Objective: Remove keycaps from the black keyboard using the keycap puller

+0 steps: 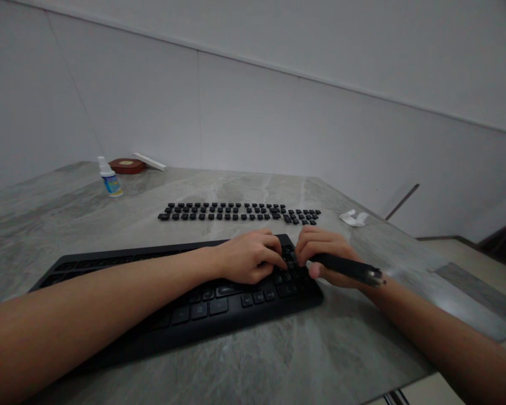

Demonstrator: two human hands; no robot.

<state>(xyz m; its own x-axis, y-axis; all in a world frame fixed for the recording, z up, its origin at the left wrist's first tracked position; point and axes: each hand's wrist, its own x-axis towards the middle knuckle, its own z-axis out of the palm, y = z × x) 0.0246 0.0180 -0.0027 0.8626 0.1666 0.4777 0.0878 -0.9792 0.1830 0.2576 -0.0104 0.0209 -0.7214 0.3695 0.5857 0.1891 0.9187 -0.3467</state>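
1. In the head view, a long black keyboard (218, 306) lies aslant on the tabletop (253, 365) beneath both forearms. It is matte and dark, with rounded corners and a broad smooth front edge; square and oblong keys show below the left forearm.
2. Behind it, well clear of its back edge, small black keycaps (227, 217) lie in tidy rows, with a separate cluster (303, 217) at the right end.
3. The left hand (253, 257) bends over the keyboard's right end, thumb and fingers bunched low on the key area; the view is too dim and small to tell whether anything is pinched there.
4. The right hand (326, 253) grasps a slim black tool (341, 265), its pale tip pointing at the keys and its frayed-looking rear end lying over the wrist.
5. At the far left stands a white spray bottle (111, 179) with a blue and yellow label. Near it are a low reddish-brown box (127, 166) with angled corners and a flat white strip (150, 162).
6. A crumpled white scrap (353, 218) lies right of the keycaps. The tabletop is grey with marble-like veining, backed by a plain pale wall (253, 118).
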